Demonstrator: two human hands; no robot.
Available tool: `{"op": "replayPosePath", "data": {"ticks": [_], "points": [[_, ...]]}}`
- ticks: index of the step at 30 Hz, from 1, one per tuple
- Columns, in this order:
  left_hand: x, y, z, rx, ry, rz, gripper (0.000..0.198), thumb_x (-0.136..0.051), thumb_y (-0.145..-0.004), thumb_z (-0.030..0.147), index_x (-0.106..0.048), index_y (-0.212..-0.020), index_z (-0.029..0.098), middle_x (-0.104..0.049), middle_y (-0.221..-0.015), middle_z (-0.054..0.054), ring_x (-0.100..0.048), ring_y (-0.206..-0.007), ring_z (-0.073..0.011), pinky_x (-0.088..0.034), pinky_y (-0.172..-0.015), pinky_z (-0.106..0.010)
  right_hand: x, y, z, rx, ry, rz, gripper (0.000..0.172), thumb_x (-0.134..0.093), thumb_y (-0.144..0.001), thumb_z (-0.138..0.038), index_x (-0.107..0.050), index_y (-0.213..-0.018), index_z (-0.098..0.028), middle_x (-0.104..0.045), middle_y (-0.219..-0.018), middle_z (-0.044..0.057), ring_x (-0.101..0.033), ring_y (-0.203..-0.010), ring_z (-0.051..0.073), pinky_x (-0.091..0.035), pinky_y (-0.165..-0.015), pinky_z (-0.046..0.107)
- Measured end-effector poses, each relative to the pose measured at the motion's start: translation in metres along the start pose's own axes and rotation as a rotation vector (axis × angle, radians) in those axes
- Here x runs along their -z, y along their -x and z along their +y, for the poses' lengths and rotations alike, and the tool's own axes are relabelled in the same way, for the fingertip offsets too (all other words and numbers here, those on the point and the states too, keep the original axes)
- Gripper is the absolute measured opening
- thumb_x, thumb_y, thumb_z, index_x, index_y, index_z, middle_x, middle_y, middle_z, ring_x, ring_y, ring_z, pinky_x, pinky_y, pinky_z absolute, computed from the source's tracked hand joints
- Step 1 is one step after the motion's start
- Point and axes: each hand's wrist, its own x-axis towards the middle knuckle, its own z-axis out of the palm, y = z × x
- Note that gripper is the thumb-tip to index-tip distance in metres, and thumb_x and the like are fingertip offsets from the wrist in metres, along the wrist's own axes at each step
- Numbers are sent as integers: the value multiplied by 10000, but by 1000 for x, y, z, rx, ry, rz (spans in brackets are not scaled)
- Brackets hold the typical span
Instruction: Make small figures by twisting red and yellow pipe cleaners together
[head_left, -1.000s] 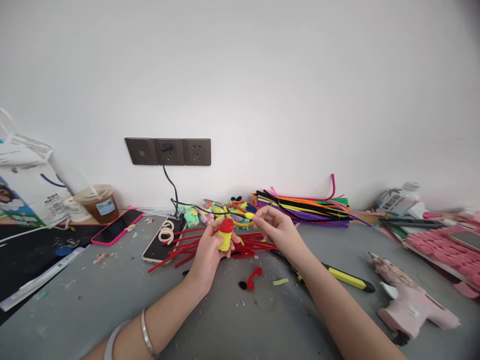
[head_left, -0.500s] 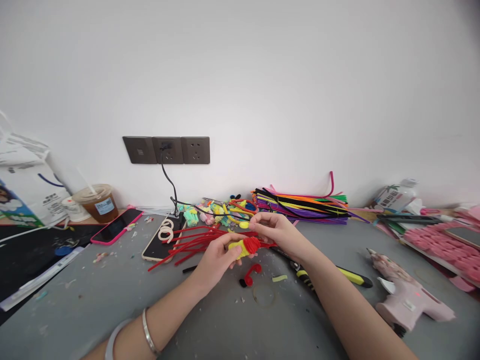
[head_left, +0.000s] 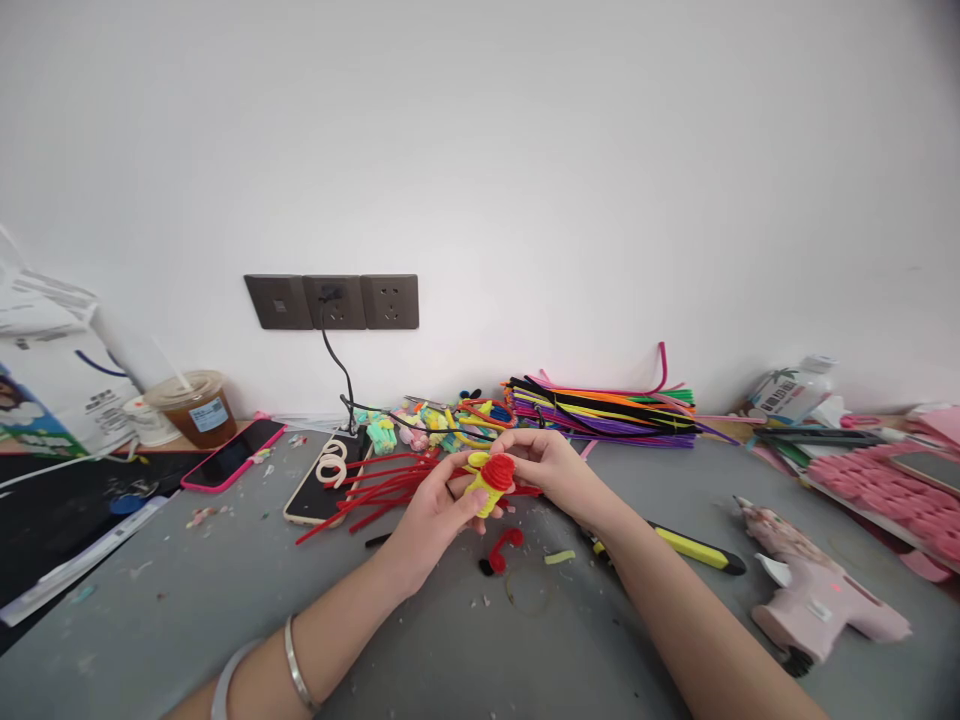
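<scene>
My left hand (head_left: 442, 503) is closed around a small figure of coiled pipe cleaner (head_left: 490, 495), with a yellow body and a red top. A small yellow loop (head_left: 477, 460) shows at the upper left side of the figure, by my left fingertips. My right hand (head_left: 544, 466) has its thumb and finger closed at the red top, touching it. Just below on the table lie a curled red piece with a black end (head_left: 504, 550) and a short yellow-green scrap (head_left: 559, 557). Red pipe cleaners (head_left: 375, 492) spread out behind my left hand.
A bundle of coloured pipe cleaners (head_left: 607, 410) lies along the wall. At the right are a pink glue gun (head_left: 814, 580) and yellow-handled pliers (head_left: 697, 550), partly under my right arm. Phones (head_left: 234, 455), a drink cup (head_left: 199, 408) and a black cable (head_left: 341, 365) occupy the left.
The figure has turned more upright in my left hand, its red top now pointing up. My right hand has come down from above, bringing the small yellow piece against the figure.
</scene>
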Motion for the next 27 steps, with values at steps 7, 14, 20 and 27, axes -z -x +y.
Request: {"op": "replayPosePath", "data": {"ticks": [7,14,20,27], "points": [[-2,2,1,-21,13,-14,481,-726,-799,372,-526,-1190,177,-706,-1049,-131,-656,-814,-187,-424,-635,-264,-1,2,-3,40,42,-1,294,-735,-739,-436,-630,-778,-164,-594,-590,-23,-511,-515,99,-409,-495,220],[-2,1,0,-22,4,-15,487,-725,-799,375,-517,-1189,171,-706,-1054,-137,-663,-816,-191,-428,-628,-260,0,1,-2,79,95,11,289,-717,-754,-447,-627,-769,-173,-586,-618,-21,-510,-520,107,-409,-500,235],[-1,1,0,-19,-3,-14,494,-719,-809,360,-490,-1205,174,-699,-1072,-138,-669,-827,-195,-423,-639,-263,0,2,-2,80,76,-3,254,-720,-760,-413,-632,-755,-174,-580,-594,-32,-494,-502,96,-407,-498,228],[-2,1,2,-10,-13,0,510,-737,-783,369,-492,-1189,177,-700,-1054,-128,-673,-832,-214,-408,-641,-274,0,3,-1,81,95,4,255,-720,-756,-416,-630,-765,-177,-601,-619,-17,-510,-518,110,-397,-476,230]]}}
